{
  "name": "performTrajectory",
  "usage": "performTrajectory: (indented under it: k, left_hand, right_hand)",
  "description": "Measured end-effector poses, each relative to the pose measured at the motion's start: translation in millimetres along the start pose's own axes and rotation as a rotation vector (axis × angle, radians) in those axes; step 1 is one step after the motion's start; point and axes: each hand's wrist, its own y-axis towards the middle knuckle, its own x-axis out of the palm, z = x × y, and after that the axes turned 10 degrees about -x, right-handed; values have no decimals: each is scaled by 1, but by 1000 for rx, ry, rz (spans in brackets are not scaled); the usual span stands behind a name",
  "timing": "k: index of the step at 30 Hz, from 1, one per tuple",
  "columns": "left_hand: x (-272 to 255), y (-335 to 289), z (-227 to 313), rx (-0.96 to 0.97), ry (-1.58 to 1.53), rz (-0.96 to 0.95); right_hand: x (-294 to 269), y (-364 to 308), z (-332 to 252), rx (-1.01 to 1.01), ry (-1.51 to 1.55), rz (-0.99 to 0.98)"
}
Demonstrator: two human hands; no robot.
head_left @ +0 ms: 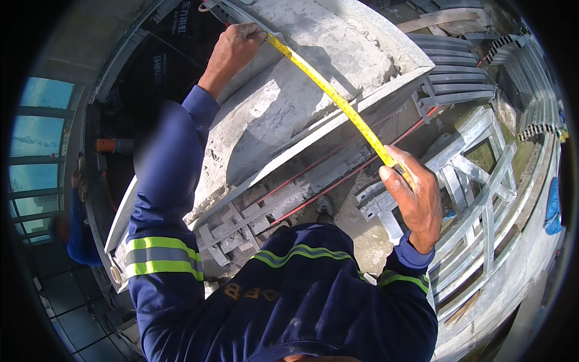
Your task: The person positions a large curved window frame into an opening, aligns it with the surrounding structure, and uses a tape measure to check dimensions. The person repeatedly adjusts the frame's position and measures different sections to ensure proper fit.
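Note:
A yellow tape measure (329,90) stretches slantwise over a rough concrete ledge (265,133). My left hand (236,49) pinches its far end near the ledge's back edge, fingers closed. Lower and to the right, my right hand (416,190) grips the other end of the blade between thumb and fingers, out past the ledge's near edge. Whether a case sits inside the right hand is hidden. The blade bows slightly between the two hands and casts a shadow on the concrete.
Galvanized metal frames (476,181) lie at the right, with stacked metal channels (531,90) beyond. A red cable (356,172) runs below the ledge. Black sheeting (160,60) covers the area at upper left. A person in blue (81,232) is at the far left, near windows (39,136).

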Motion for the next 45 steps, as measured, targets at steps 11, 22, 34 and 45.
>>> performTrajectory:
  k: [11,22,34,45]
  left_hand:
    - [-3,1,3,-25,10,-31]
    - [2,0,-4,-56,3,1]
    - [-130,-154,65,207,-337,-7]
    - [-254,-520,-34,373,-282,-136]
  right_hand:
    - [0,0,-5,42,-33,-8]
    - [3,0,-16,133,-10,-4]
    - [55,26,-57,-410,-96,-85]
    - [228,1,-230,-964,-247,-569]
